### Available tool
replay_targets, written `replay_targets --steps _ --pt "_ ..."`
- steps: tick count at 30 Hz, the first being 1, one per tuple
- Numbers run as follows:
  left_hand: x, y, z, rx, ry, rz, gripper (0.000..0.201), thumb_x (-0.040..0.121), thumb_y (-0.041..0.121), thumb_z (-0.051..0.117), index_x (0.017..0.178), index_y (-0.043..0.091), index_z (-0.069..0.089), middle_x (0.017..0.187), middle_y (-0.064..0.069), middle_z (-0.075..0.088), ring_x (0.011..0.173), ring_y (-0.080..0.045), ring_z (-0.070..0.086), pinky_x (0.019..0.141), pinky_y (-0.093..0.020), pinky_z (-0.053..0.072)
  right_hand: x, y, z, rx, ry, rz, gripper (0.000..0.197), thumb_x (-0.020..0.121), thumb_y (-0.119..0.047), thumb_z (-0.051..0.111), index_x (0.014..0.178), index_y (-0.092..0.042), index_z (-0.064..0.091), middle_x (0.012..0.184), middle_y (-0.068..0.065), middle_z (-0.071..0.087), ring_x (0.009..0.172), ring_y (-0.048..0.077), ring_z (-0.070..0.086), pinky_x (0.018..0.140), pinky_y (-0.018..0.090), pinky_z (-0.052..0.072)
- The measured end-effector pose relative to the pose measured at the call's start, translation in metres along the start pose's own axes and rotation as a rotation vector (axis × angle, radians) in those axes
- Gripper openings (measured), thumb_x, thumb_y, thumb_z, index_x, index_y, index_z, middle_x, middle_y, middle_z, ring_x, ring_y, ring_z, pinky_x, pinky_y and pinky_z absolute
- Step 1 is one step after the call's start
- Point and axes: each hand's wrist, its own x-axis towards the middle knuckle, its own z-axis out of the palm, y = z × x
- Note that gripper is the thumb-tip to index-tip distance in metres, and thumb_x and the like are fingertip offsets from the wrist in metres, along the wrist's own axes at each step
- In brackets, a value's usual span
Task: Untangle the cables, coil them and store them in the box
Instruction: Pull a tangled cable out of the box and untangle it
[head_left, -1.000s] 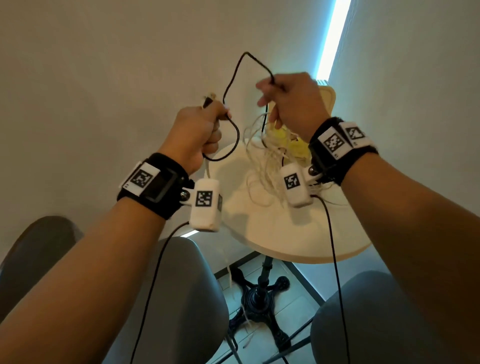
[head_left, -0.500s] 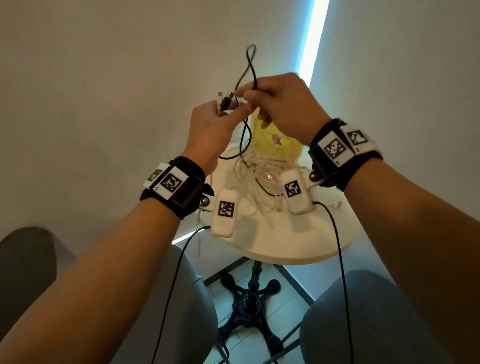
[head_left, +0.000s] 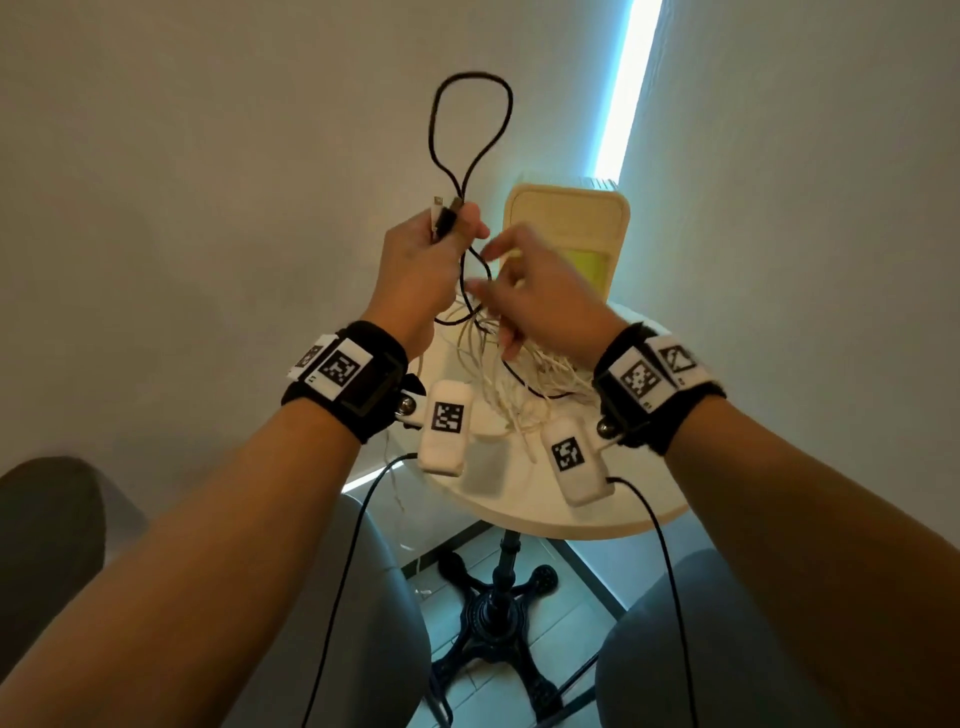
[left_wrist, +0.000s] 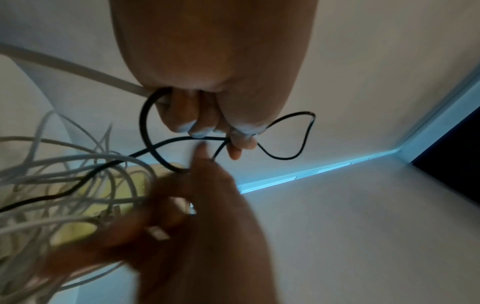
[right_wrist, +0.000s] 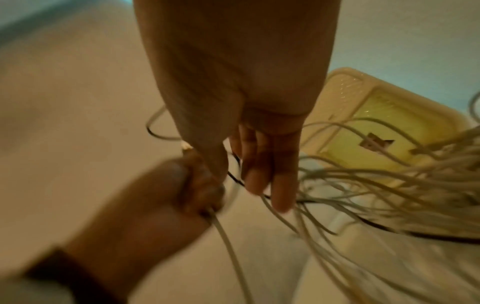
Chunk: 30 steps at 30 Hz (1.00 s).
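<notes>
First loop made and now pinned in the left hand (head_left: 421, 260) with the black cable's (head_left: 470, 85) plugs; right hand (head_left: 540, 301), fingers loose, has dropped to fetch more slack; coiling underway.

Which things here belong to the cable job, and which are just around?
Job: black cable, white cables, box, left hand, right hand.
Around: table, chairs, wristbands.
</notes>
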Motion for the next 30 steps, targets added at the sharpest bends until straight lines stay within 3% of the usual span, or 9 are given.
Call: replay_targets --steps 2,4,7,13,16,20,24,27,30 --pt "0.000 0.008 -0.002 -0.063 -0.052 -0.007 0.030 0.109 0.039 0.057 0.097 0.014 0.067 0.053 0.012 0.038 0.047 -0.008 0.030 0.046 -0.023 0.029 -0.002 0.013 0.017 -0.112 -0.102 0.022 0.022 0.103 -0.036 0.066 0.111 -0.016 0.060 0.083 0.014 0.072 0.055 0.029 0.071 0.052 0.038 0.063" --pt "-0.001 0.017 -0.006 -0.151 -0.091 0.012 0.029 0.111 0.037 0.055 0.096 0.013 0.063 0.057 0.005 0.027 0.047 -0.011 0.021 0.044 -0.026 0.021 0.006 0.027 0.022 -0.194 -0.033 -0.001 0.021 0.103 -0.036 0.066 0.092 -0.018 0.064 0.075 0.012 0.070 0.056 0.031 0.068 0.057 0.040 0.061" --pt "0.002 0.030 -0.020 -0.258 -0.110 0.038 0.028 0.111 0.033 0.055 0.094 0.012 0.060 0.058 0.005 0.025 0.047 -0.010 0.019 0.043 -0.027 0.018 0.020 0.052 0.015 -0.323 -0.006 0.046 0.024 0.102 -0.028 0.068 0.080 -0.017 0.066 0.065 -0.001 0.061 0.058 0.016 0.058 0.064 0.034 0.048" --pt "0.005 0.046 -0.045 -0.270 -0.089 0.085 0.026 0.111 0.033 0.057 0.096 0.012 0.062 0.060 0.005 0.025 0.048 -0.010 0.019 0.043 -0.026 0.020 0.028 0.059 0.007 -0.430 -0.061 0.128 0.022 0.100 -0.026 0.072 0.095 -0.008 0.082 0.068 -0.006 0.060 0.070 0.015 0.058 0.072 0.025 0.040" --pt "0.007 0.035 -0.049 -0.149 -0.030 0.037 0.027 0.109 0.033 0.060 0.093 0.012 0.064 0.058 0.005 0.026 0.048 -0.012 0.019 0.043 -0.027 0.018 0.036 0.031 -0.004 -0.437 0.095 0.023 0.019 0.098 -0.026 0.074 0.107 -0.013 0.084 0.071 -0.016 0.054 0.077 0.012 0.057 0.074 0.020 0.036" --pt "0.004 0.010 -0.056 -0.044 -0.002 -0.050 0.027 0.109 0.035 0.061 0.097 0.011 0.067 0.059 0.004 0.028 0.049 -0.013 0.021 0.045 -0.028 0.018 0.038 0.000 -0.016 -0.234 0.283 -0.111 0.015 0.099 -0.024 0.072 0.103 -0.018 0.085 0.071 -0.016 0.058 0.059 0.001 0.054 0.061 0.017 0.039" --pt "-0.002 0.005 -0.070 -0.049 0.028 -0.065 0.028 0.109 0.035 0.060 0.096 0.011 0.067 0.059 0.004 0.028 0.050 -0.012 0.020 0.045 -0.029 0.017 0.030 -0.019 -0.020 0.020 0.241 -0.092 0.025 0.105 -0.012 0.052 0.097 -0.006 0.075 0.081 0.018 0.071 0.040 0.023 0.060 0.038 0.024 0.045" --pt "-0.002 0.017 -0.089 -0.075 0.072 -0.030 0.028 0.109 0.036 0.059 0.097 0.012 0.066 0.059 0.006 0.029 0.047 -0.009 0.023 0.042 -0.026 0.020 0.025 -0.042 -0.015 0.235 0.262 -0.177 0.025 0.109 -0.016 0.050 0.101 0.004 0.065 0.079 0.020 0.071 0.042 0.032 0.061 0.042 0.035 0.054" --pt "-0.002 0.025 -0.109 -0.061 0.106 0.002 0.028 0.109 0.037 0.059 0.099 0.012 0.067 0.062 0.005 0.029 0.049 -0.009 0.024 0.043 -0.027 0.020 0.021 -0.045 0.001 0.165 0.116 -0.130 0.029 0.110 -0.022 0.051 0.102 0.003 0.061 0.077 0.018 0.073 0.044 0.036 0.063 0.043 0.046 0.058"
